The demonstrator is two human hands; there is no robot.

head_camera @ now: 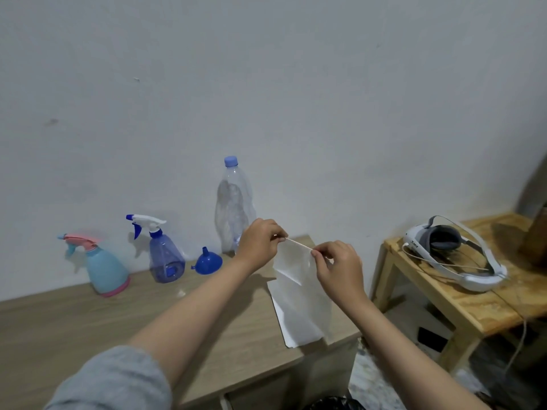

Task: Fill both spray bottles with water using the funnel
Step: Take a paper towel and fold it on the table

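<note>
A light-blue spray bottle (pixel 103 267) with a pink trigger stands at the back left of the table. To its right stands a clear blue spray bottle (pixel 164 255) with a white and blue trigger head. A blue funnel (pixel 207 261) lies mouth-down beside it. A tall clear water bottle (pixel 235 208) with a blue cap stands against the wall and looks almost empty. My left hand (pixel 260 244) and my right hand (pixel 337 267) pinch the top edge of a white tissue (pixel 299 279), holding it up above the table's right side.
The wooden table (pixel 88 335) ends at a right edge near the tissue. More white paper (pixel 299 329) lies flat under the tissue. A pale wooden stool (pixel 461 306) to the right carries a white headset (pixel 453 250) with a cable. A dark bin is below.
</note>
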